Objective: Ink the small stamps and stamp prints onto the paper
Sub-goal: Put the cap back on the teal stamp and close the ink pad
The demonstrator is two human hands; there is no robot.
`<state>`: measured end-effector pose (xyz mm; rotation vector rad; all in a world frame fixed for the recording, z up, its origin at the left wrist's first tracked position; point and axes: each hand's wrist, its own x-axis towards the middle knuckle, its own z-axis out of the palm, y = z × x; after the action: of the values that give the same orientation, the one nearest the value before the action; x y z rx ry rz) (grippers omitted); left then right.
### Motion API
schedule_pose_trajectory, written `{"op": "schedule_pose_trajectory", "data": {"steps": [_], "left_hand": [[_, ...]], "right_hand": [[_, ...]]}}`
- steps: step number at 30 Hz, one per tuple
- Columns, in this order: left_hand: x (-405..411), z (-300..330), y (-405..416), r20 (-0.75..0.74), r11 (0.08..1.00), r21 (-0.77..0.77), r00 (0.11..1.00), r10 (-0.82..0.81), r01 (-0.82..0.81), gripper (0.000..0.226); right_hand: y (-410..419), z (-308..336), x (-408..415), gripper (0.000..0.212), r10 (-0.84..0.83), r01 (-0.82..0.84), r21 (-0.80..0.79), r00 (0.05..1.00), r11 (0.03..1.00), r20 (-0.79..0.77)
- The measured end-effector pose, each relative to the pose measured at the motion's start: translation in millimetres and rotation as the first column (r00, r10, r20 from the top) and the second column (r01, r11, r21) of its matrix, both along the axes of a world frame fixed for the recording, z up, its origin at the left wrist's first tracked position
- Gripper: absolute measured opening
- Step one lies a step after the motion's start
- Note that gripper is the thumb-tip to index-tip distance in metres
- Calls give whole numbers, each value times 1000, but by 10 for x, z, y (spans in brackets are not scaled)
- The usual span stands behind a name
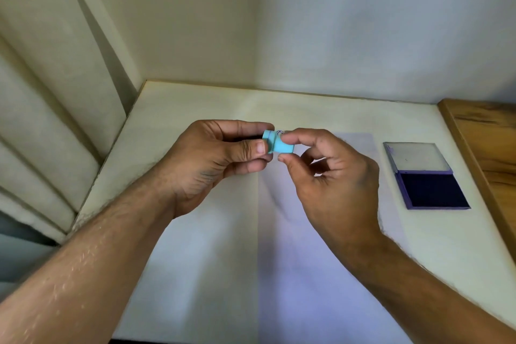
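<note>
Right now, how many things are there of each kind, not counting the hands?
Small stamps: 1, the light blue stamp, held in both hands
Ink pads: 1, the open purple ink pad, right of the paper
Sheets of paper: 1, the white paper on the table
Total: 3

Both hands, the left hand [212, 159] and right hand [332, 173], hung above the paper [251, 274], blocking its middle. The open ink pad [427, 176] lay unobstructed to the right, hemmed by a wooden edge [480, 148] and the back wall [363, 36].
</note>
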<state>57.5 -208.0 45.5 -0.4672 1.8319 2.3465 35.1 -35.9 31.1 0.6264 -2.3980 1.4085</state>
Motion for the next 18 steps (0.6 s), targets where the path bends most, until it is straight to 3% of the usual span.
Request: {"op": "schedule_pose_trajectory", "data": {"steps": [4,6,9,14,18], "left_hand": [[7,2,-10,-17,1000,-27,1000,10,-11,36],[15,4,-25,-23,999,-51,1000,13,-14,36],[25,6,-41,-32,997,-75,999,18,-20,36],[42,43,-36,-85,985,-175,996,-18,3,29],[37,65,-65,-140,949,-312,986,-92,44,33]], "right_hand": [[-2,-21,-16,20,-2,2,-14,999,1000,-37],[-7,-16,5,23,7,-2,-78,997,997,74],[-1,12,-13,25,108,-25,-228,928,973,357],[-4,97,-76,9,319,50,-467,665,883,675],[-45,151,-54,20,431,247,-537,374,807,821]]}}
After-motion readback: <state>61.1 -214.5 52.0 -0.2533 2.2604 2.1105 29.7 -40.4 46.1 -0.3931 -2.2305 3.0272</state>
